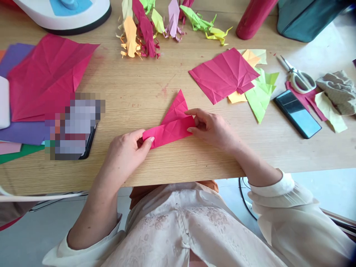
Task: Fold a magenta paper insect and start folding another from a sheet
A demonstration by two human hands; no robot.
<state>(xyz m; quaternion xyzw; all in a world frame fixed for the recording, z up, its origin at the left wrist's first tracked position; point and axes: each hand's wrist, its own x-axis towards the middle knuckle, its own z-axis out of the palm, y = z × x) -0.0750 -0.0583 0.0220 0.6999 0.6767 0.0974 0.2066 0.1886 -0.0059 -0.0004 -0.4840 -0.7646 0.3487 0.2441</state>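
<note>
A folded pink sheet of paper (171, 131) is held just above or on the wooden table (133, 89) near its front edge. Its lower part forms a long band, and a creased triangular point rises behind it. My left hand (128, 152) pinches the band's left end, thumb on top. At the right end, my right hand (211, 128) grips the paper between thumb and index finger. Creased pink sheets lie farther off: one large sheet (50, 78) at the left and a smaller one (225, 74) at the right.
Several folded paper figures (148, 35) stand at the back. Scissors (302, 79), a dark phone (297, 113), green paper (261, 94) and a grey cloth (339, 91) lie at right. A blurred phone (76, 128) sits left. A red cylinder (254, 18) and white lamp base (75, 18) stand behind.
</note>
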